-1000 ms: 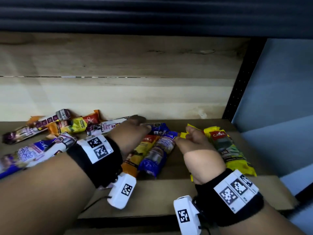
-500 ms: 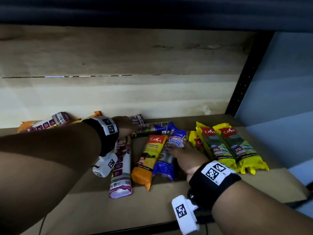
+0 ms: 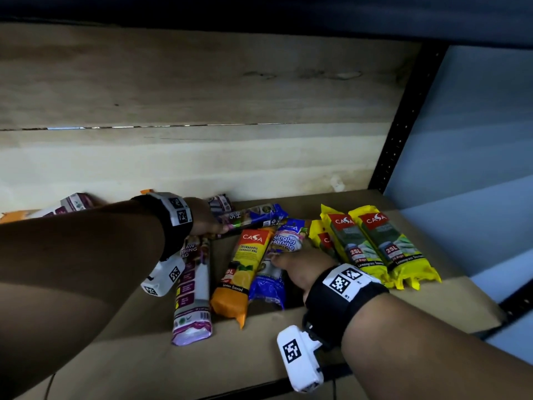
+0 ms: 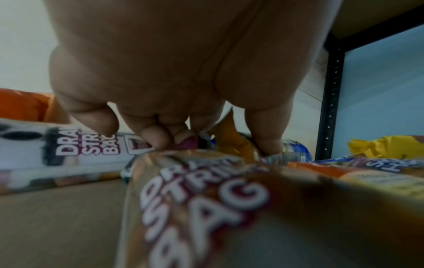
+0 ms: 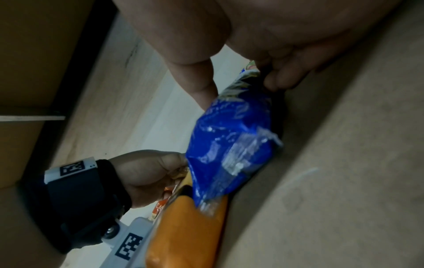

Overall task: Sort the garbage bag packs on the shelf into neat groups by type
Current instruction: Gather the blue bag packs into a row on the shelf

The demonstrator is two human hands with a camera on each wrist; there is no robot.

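Observation:
Garbage bag packs lie on a brown shelf board [image 3: 432,307]. My left hand [image 3: 207,223] grips the far end of a white and purple drawstring bag pack [image 3: 191,284]; in the left wrist view my left hand [image 4: 206,143] curls over the end of that drawstring pack [image 4: 206,208]. My right hand [image 3: 300,267] holds the blue singlet handle pack [image 3: 277,264]; in the right wrist view my right hand [image 5: 243,85] pinches the blue pack [image 5: 229,141] between thumb and fingers. An orange pack [image 3: 242,272] lies between the two. Yellow packs [image 3: 375,246] lie side by side at the right.
A second blue pack [image 3: 251,217] lies crosswise at the back. More packs [image 3: 75,202] lie at the far left, partly hidden by my left arm. A black upright post [image 3: 403,119] bounds the shelf on the right. A wooden wall closes the back.
A second ago my right hand held a yellow pack; the yellow packs now lie in a row and that hand is on the blue pack. The drawstring pack now lies lengthwise under my left hand.

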